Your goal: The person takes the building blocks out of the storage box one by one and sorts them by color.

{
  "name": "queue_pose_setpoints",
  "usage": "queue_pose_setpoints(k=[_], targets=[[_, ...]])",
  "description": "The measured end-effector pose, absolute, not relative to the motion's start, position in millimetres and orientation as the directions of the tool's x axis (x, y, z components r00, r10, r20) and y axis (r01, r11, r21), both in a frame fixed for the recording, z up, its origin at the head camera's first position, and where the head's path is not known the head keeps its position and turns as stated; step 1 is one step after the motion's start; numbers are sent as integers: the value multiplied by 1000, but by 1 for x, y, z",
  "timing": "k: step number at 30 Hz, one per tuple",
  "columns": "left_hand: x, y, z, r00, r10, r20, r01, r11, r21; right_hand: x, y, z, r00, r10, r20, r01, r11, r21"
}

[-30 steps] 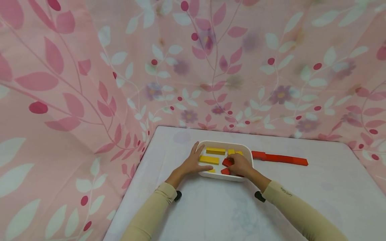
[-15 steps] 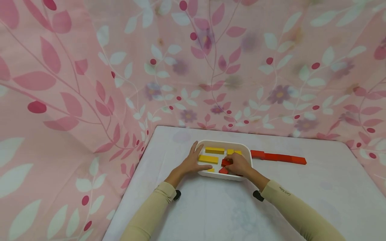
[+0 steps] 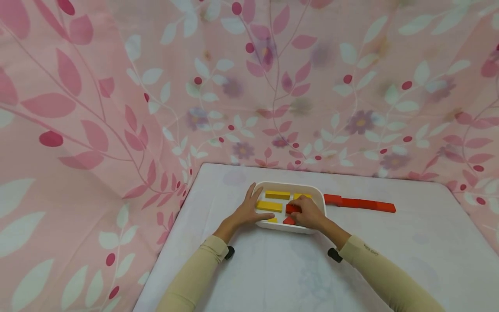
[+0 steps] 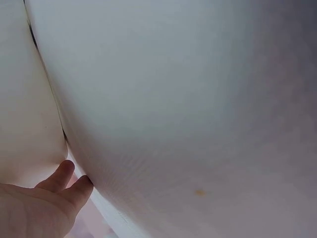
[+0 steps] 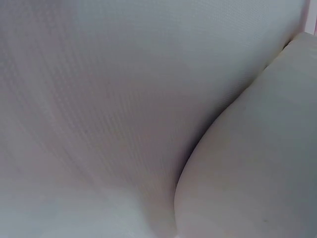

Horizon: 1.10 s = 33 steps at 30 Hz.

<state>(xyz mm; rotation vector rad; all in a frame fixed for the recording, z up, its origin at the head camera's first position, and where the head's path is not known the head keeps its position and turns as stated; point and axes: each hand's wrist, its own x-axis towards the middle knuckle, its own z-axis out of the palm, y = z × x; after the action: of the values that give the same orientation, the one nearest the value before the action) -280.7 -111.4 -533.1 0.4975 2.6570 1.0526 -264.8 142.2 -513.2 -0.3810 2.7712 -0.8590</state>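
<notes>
A white tray (image 3: 288,229) with rounded corners holds several yellow and red blocks. Inside its right half, my right hand (image 3: 309,212) pinches a red block (image 3: 293,209) between thumb and fingers. Just in front of that block lies another red block (image 3: 289,221), its right part hidden by the hand. My left hand (image 3: 244,213) rests at the tray's left end, fingers spread along the wall and thumb over the near side. In the left wrist view, fingertips of the left hand (image 4: 44,208) show beside a pale surface. The right wrist view shows no hand.
Long yellow blocks, one at the back (image 3: 277,195) and one in the middle (image 3: 269,206), lie in the tray's left half. A yellow block (image 3: 302,196) sits at back right. Outside, a row of red blocks (image 3: 362,203) extends rightward over the white tablecloth (image 3: 273,268).
The red block in my right hand has turned and slid slightly left, now lying nearly parallel to the tray's long side. My left hand has stayed in place.
</notes>
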Motion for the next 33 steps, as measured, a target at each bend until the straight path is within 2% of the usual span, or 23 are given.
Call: queue_pose_setpoints(k=[14,22,33], targets=[[-281,-112,-532,-914,393,-103,215,683,698,-260,142,-514,-951,-303,-61,-208,774,-598],[-283,-113,-533,-914,396,-94,221,677,702,-258,140,-512,-948,-316,44,-279,756,-592],[-281,-112,-532,-908,407,-101,218,664,715,-258,146,-507,-929,-368,42,-305,695,-651]])
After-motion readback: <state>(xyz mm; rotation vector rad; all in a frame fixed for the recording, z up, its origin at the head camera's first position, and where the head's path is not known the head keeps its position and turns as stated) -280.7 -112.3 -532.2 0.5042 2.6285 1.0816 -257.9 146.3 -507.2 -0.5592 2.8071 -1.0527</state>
